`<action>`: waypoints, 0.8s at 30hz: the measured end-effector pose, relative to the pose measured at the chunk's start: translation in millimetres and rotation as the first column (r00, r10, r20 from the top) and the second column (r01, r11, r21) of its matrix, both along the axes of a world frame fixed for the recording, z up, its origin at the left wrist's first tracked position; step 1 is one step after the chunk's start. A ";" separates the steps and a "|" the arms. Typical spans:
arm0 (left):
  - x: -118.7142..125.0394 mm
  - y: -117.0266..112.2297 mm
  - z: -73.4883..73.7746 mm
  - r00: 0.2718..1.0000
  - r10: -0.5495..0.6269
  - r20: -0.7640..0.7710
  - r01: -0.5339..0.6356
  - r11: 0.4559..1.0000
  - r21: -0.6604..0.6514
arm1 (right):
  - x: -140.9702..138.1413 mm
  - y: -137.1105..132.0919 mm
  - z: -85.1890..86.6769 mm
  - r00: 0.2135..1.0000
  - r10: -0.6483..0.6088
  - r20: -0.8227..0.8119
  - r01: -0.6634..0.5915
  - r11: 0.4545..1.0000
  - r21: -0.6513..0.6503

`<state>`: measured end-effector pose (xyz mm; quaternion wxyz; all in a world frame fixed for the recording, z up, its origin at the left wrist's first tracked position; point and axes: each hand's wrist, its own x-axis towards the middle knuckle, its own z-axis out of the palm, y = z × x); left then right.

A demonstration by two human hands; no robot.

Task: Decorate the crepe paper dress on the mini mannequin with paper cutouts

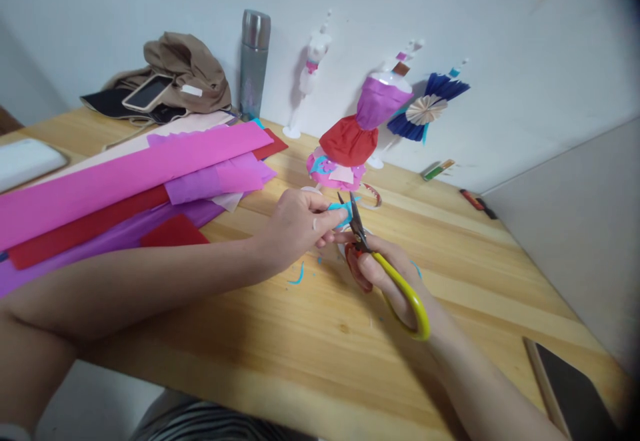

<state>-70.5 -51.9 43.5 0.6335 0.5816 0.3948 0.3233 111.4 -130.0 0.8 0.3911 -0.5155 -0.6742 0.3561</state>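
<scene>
My left hand (pixel 299 222) pinches a small piece of blue paper (pixel 340 214) between thumb and fingers, above the wooden table. In my right hand (pixel 393 267) is a pair of scissors (pixel 407 297) with yellow and red handles. The blades are parted, and they meet the right edge of the blue paper. Thin blue scraps (pixel 298 275) lie on the tabletop below my hands. Just beyond them stands a small dress form (pixel 385 102) with a purple top, a red skirt and a pink base. A roll of tape is partly hidden beneath my hands.
Pink, purple and red paper sheets (pixel 140 173) cover the left side. A grey flask (pixel 255 64), a bare white form (pixel 313 61) and a blue fan-dressed form (pixel 425 109) stand at the back. A brown bag (pixel 187 71) bears a phone (pixel 149 93). A dark device (pixel 570 387) lies front right.
</scene>
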 end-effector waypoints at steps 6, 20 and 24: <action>0.9 1.6 -5.9 1.000 0.011 -0.004 -0.011 1.000 0.013 | -3.0 -1.0 6.8 1.000 -0.003 0.011 0.004 0.999 -0.052; 0.9 -0.7 2.6 0.999 0.016 -0.033 -0.017 0.999 -0.046 | -0.8 -7.0 8.0 0.998 -0.039 -0.047 0.030 0.985 -0.173; 1.1 -1.6 6.1 0.998 0.024 -0.054 -0.028 0.997 -0.071 | -1.8 -8.9 5.9 0.997 -0.058 -0.052 0.048 0.985 -0.168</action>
